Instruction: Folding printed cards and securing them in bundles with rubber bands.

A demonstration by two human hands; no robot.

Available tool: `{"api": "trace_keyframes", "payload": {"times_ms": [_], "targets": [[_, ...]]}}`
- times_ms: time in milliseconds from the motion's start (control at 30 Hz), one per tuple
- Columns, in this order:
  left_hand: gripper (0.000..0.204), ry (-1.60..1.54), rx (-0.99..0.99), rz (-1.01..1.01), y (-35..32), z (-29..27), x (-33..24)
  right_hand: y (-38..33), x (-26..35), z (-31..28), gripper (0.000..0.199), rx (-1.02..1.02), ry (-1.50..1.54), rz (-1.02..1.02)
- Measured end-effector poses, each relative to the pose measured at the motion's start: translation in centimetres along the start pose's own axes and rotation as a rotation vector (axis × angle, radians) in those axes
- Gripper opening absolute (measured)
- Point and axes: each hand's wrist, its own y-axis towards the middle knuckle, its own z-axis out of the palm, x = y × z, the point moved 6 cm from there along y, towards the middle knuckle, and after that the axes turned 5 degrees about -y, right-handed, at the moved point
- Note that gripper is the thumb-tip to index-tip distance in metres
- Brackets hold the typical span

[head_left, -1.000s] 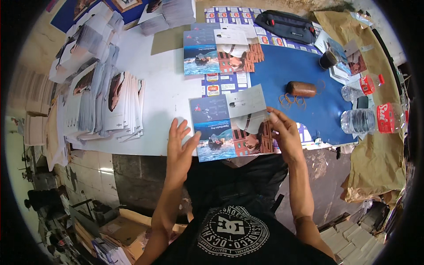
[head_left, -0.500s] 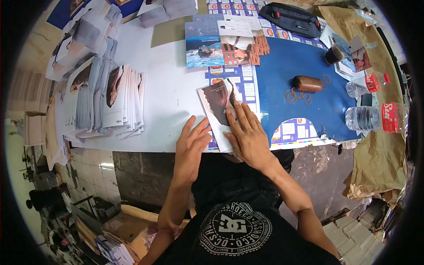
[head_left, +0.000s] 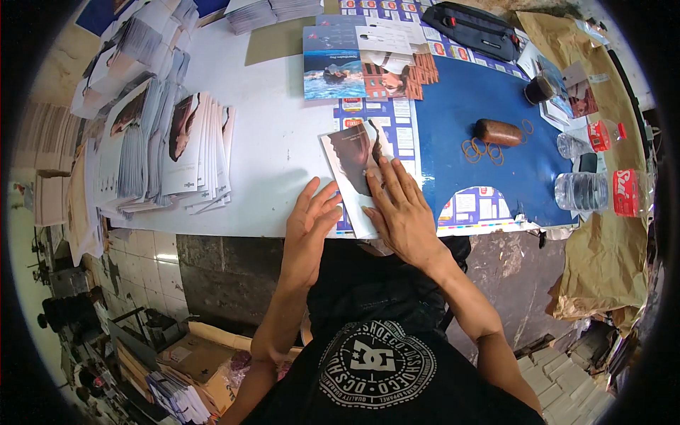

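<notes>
In front of me, at the table's near edge, lies a folded leaflet point(head_left: 352, 157) with a dark photo on its white face. My right hand point(head_left: 406, 216) rests flat on its right side, fingers stretched out. Just left of the leaflet, my left hand point(head_left: 309, 218) is raised with its fingers apart, holding nothing. Beyond the leaflet are printed sheets point(head_left: 334, 72) with a swimmer picture and, beside them, sheets with a portrait point(head_left: 389, 76). To the left stand rows of folded leaflets point(head_left: 188, 152), packed together on their edges.
On the blue surface at right lie a brown cylindrical object point(head_left: 499, 132) and several rubber bands point(head_left: 489, 154). A dark cup point(head_left: 540, 88) and two water bottles point(head_left: 582, 191) stand along the right side. A black pouch point(head_left: 473, 32) lies at the back. Cardboard boxes point(head_left: 200, 365) are below left.
The view has shifted slightly, moving the table in the picture. My right hand stays flat on the leaflet, and my left hand remains open beside it.
</notes>
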Motion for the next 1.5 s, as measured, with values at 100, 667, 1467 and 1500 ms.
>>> {"api": "trace_keyframes", "payload": {"times_ms": [100, 667, 1467, 1500], "targets": [[0.058, 0.547, -0.054, 0.455, 0.3, 0.1, -1.3, 0.0, 0.0, 0.0, 0.056, -0.006, 0.003, 0.002], [0.038, 1.435, 0.202, 0.854, 3.0, 2.0, -0.2, 1.4, -15.6, -9.2, 0.066, -0.455, -0.589, 0.423], [0.038, 1.44, 0.218, 0.817, 3.2, 1.7, -0.2, 11.4, -4.7, 0.4, 0.05, -0.353, -0.136, 0.129], [0.038, 1.42, 0.228, 0.803, 3.3, 1.8, -0.2, 12.1, -5.0, 0.5, 0.049, -0.359, -0.13, 0.109]]}}
